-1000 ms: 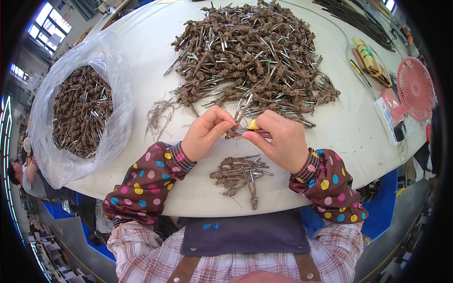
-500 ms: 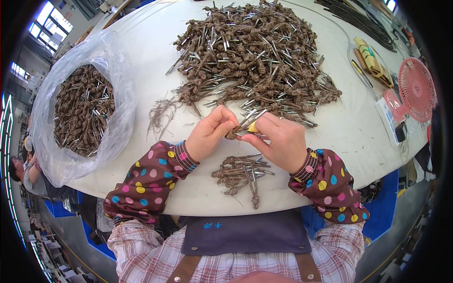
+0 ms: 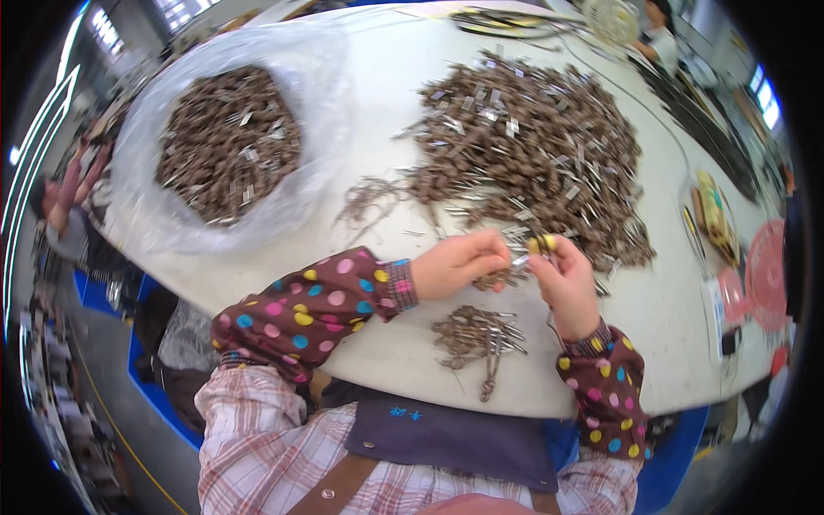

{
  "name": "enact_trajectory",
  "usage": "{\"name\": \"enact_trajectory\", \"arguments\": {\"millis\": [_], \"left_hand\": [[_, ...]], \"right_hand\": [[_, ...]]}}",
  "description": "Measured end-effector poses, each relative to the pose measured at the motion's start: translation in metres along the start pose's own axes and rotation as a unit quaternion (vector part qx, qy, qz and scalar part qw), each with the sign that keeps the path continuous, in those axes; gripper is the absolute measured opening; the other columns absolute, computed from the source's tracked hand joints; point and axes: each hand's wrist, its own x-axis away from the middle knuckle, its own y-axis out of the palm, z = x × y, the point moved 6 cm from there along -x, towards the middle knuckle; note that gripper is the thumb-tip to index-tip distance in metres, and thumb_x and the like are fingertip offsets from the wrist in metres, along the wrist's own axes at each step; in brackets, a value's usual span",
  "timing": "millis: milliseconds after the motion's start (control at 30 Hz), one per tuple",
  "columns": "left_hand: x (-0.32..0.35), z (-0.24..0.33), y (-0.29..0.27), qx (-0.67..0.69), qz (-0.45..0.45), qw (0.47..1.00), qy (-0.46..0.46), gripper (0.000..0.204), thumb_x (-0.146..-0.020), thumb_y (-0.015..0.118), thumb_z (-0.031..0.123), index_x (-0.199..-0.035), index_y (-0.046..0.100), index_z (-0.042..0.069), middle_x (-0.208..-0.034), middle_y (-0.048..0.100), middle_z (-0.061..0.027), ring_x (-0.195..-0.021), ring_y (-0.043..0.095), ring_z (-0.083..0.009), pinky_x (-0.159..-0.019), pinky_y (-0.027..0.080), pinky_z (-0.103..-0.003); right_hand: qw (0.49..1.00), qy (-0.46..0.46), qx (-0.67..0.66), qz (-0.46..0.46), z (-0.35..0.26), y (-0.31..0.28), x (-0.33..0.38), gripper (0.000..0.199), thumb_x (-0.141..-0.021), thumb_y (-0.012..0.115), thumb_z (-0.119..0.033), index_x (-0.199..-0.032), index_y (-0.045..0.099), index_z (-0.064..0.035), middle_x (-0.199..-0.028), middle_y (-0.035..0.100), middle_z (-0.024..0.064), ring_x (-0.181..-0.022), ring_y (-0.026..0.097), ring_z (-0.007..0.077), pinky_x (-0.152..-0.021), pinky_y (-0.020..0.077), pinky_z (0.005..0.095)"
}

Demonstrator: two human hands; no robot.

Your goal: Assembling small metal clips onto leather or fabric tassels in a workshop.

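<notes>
My left hand point(image 3: 459, 263) and my right hand point(image 3: 564, 279) meet over the white table point(image 3: 378, 112), both pinching a small bunch of brown parts with metal ends point(image 3: 506, 273). A yellow cover sits on one right fingertip. Just below the hands lies a small heap of the same brown parts point(image 3: 478, 335) near the table's front edge. A large pile of them point(image 3: 532, 146) spreads across the table behind the hands. Both sleeves are dark with coloured dots.
A clear plastic bag point(image 3: 219, 142) full of the same brown parts lies at the left. A thin tangle of brown strands point(image 3: 365, 199) lies between bag and pile. A red round fan point(image 3: 766, 273) and yellow items point(image 3: 712, 215) are at the right. Another person point(image 3: 69, 215) is at the far left.
The view has swung and tilted, so the table now sits further right and looks rotated. Both hands still hold the small bunch together above the small heap.
</notes>
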Motion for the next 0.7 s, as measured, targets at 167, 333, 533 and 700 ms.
{"name": "enact_trajectory", "arguments": {"millis": [167,333,533,700], "left_hand": [[0.007,0.028,-0.031,-0.498,0.186,0.828,0.181,0.014,-0.080,0.059,0.006,-0.093,0.056,0.009,-0.098,0.059,-0.0058,-0.099,0.055,-0.0259,-0.089,0.042,-0.036],[0.038,0.054,-0.026,-0.557,0.284,0.734,0.265,0.021,-0.075,0.060,0.002,-0.094,0.058,0.012,-0.116,0.052,-0.0060,-0.110,0.048,-0.0258,-0.097,0.035,-0.042],[0.035,0.047,-0.024,-0.494,0.253,0.782,0.282,0.023,-0.074,0.056,-0.003,-0.092,0.060,0.010,-0.126,0.046,-0.0097,-0.114,0.047,-0.0277,-0.094,0.041,-0.039],[0.032,0.044,-0.031,-0.439,0.274,0.803,0.294,0.020,-0.077,0.058,0.000,-0.095,0.060,0.008,-0.120,0.051,-0.0120,-0.105,0.055,-0.0255,-0.084,0.048,-0.033]], "right_hand": [[0.998,-0.007,-0.022,0.052,0.015,-0.034,0.004,0.009,-0.089,0.058,-0.012,-0.096,0.053,-0.0077,-0.068,0.050,-0.0055,-0.043,0.031,-0.0013,-0.035,0.0191,0.0174],[0.997,0.039,-0.050,0.047,0.028,-0.038,-0.007,0.008,-0.091,0.057,-0.018,-0.092,0.051,-0.0129,-0.069,0.049,-0.0057,-0.041,0.030,0.0002,-0.034,0.0194,0.0171],[0.995,0.027,-0.081,0.059,0.036,-0.039,-0.016,0.008,-0.092,0.054,-0.017,-0.097,0.050,-0.0116,-0.067,0.047,-0.0052,-0.042,0.029,0.0007,-0.035,0.0186,0.0170],[0.993,0.011,-0.102,0.053,0.035,-0.036,-0.013,0.009,-0.093,0.053,-0.016,-0.099,0.050,-0.0110,-0.068,0.047,-0.0044,-0.041,0.029,0.0011,-0.035,0.0188,0.0170]]}}
